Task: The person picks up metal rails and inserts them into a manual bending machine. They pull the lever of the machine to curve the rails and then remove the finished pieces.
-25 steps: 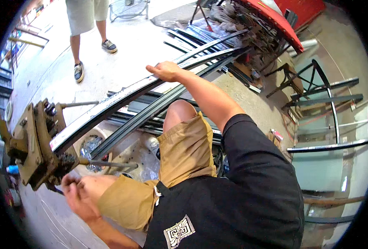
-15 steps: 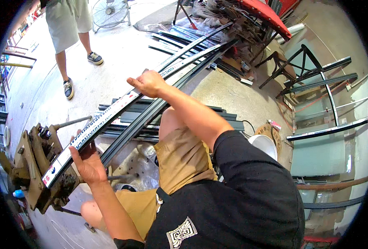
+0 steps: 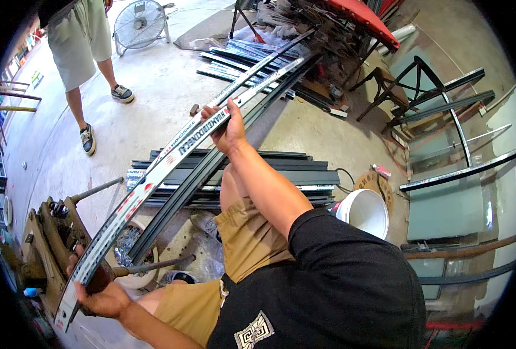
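Left hand point(image 3: 107, 299) | right hand point(image 3: 231, 136) | grip around 1 white-faced bar point(image 3: 178, 151) | 1 fan point(image 3: 141, 25)

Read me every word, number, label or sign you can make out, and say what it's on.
I won't copy out wording, but here's where print stands.
White-faced profile between left hand and right hand: large dark lettering, red marks.
Thinner profile beside it: smaller lettering.
Dark profile stack on the floor: light strips, print too small to read.
Round tan piece by the white bucket: dark characters.
Black T-shirt: white geometric emblem, no readable letters.
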Tool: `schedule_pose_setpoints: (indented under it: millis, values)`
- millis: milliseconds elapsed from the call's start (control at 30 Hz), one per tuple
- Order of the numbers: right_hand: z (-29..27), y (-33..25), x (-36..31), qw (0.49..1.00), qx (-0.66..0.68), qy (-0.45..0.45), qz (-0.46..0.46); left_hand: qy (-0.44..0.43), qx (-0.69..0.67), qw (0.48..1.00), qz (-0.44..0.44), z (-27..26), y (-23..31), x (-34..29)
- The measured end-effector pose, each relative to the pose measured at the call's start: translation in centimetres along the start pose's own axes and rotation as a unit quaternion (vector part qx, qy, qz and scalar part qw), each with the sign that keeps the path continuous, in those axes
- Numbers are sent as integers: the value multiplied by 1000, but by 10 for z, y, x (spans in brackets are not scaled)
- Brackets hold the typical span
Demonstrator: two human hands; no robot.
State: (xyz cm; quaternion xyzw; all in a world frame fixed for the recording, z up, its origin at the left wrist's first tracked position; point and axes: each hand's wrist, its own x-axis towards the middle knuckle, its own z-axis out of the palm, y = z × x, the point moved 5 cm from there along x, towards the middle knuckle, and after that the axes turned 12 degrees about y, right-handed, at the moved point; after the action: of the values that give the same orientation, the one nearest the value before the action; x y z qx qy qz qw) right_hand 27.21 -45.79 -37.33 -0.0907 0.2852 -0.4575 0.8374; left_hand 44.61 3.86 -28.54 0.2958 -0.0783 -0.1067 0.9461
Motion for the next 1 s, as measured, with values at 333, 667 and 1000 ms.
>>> schedule_pose_setpoints:
  millis: [333,667,1000]
  values:
    - [-7,-12,18,949,-157,-152,-229,-35,-101,991,-78,-18,25,-1]
    - [-35,-122,90,941,-243,138,-193,219,-10,965,-143,27,-121,-8]
    - [-11,-103,150,947,-194,172,-187,312,43,936,-159,-3,-176,90]
